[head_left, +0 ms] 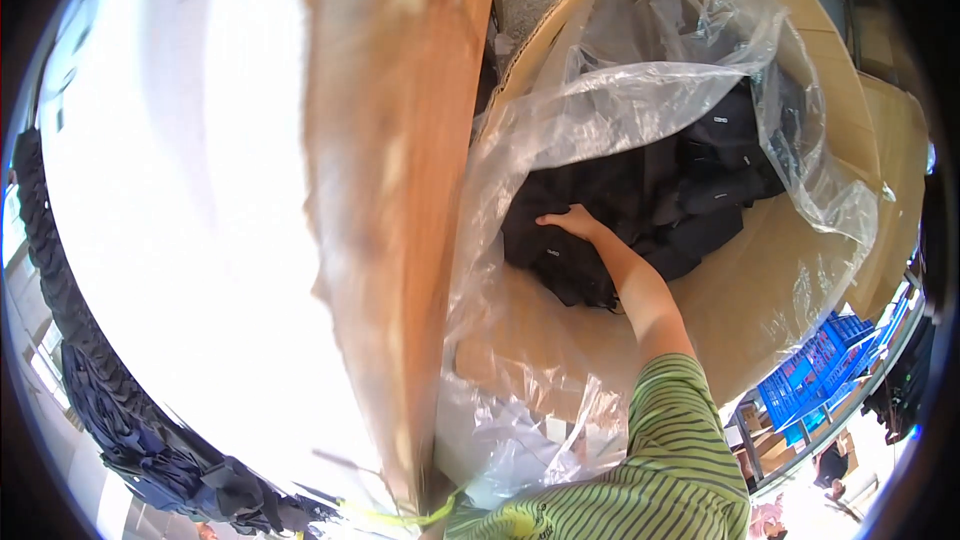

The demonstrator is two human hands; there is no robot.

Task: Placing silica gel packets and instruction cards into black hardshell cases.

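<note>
My right hand [572, 221] reaches down into a large cardboard box [720, 350] lined with a clear plastic bag [640, 105]. It is closed on a black garment [545, 252] near the left of a dark pile, thumb pointing left. The other fingers are partly hidden in the dark cloth. More black garments [715, 155] lie folded beside it, some with small white marks. The bag's edge droops over the far part of the pile. The right sleeve is green with dark stripes. My left hand is not in view.
A white tabletop [200, 190] with a rough wooden edge [410, 140] stands close on the left. Dark garments [150, 450] hang or lie along its far-left rim. Blue plastic crates [815, 370] stand at the right, beyond the box. Crumpled clear plastic [520, 435] spills toward me.
</note>
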